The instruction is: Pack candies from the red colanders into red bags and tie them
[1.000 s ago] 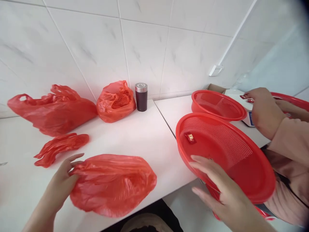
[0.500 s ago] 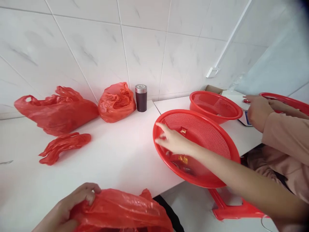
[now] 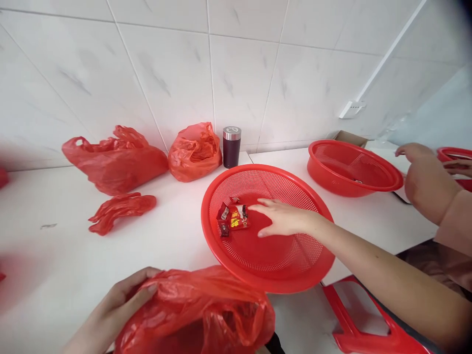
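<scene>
White table (image 3: 177,246) space lay below a tiled wall (image 3: 177,69). The left hand (image 3: 123,305) gripped a red plastic bag (image 3: 195,305); the right hand (image 3: 282,218), open, reached into a red basket (image 3: 267,275), just beside small wrapped packets (image 3: 239,217) there.

From my remote seat I count four red plastic bags (image 3: 195,309) (image 3: 118,160) (image 3: 195,152) (image 3: 123,209) — red bits at the left edge are too blurred to tally. Mesh baskets (image 3: 267,282) (image 3: 342,184) (image 3: 455,151): three, one cut off by the frame. Wrapped packets (image 3: 239,218) (image 3: 223,211) (image 3: 223,228) (image 3: 235,200): four that I make out in the nearest basket. One tumbler (image 3: 231,150), one stool (image 3: 346,319), one wall socket (image 3: 352,109), one carton (image 3: 350,138). Hands — four, two of them a co-worker's (image 3: 418,155) (image 3: 459,167).
</scene>
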Action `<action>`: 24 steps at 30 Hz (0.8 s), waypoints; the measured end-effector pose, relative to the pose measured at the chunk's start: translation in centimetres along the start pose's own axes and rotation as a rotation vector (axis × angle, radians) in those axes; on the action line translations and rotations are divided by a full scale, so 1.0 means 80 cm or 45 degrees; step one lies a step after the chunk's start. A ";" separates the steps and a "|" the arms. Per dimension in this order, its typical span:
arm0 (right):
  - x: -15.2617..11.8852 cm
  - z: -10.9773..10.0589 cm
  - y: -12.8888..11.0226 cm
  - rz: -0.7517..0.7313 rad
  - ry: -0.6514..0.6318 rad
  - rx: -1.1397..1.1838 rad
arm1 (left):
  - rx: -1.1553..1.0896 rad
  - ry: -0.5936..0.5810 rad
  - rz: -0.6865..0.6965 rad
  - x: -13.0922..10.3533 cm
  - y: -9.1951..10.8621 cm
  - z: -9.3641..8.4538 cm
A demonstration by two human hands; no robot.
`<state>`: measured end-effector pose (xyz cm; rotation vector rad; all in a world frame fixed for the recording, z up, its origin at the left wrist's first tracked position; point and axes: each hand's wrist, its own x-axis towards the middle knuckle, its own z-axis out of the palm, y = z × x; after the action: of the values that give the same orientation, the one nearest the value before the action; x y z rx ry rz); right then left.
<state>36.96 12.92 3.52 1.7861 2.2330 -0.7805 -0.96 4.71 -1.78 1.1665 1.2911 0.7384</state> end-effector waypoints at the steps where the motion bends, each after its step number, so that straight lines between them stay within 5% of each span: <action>1: -0.004 0.002 0.003 0.048 -0.026 -0.033 | 0.005 -0.130 0.010 0.003 0.006 0.010; 5: 0.000 0.012 0.038 0.250 0.008 -0.185 | 0.118 -0.588 0.086 0.015 0.018 0.049; 11: 0.024 0.033 0.064 0.162 0.036 -0.172 | -0.129 -0.817 0.138 0.023 0.031 0.126; 19: 0.078 -0.006 0.017 0.012 0.249 -0.026 | -0.444 -0.690 0.002 0.063 0.038 0.166; 24: 0.136 -0.003 -0.013 0.109 0.120 -0.074 | -0.459 -0.580 0.125 0.109 0.055 0.179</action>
<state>33.13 22.13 -0.85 1.9138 2.1952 -0.6206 15.30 10.71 -2.21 1.0292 0.6925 0.6909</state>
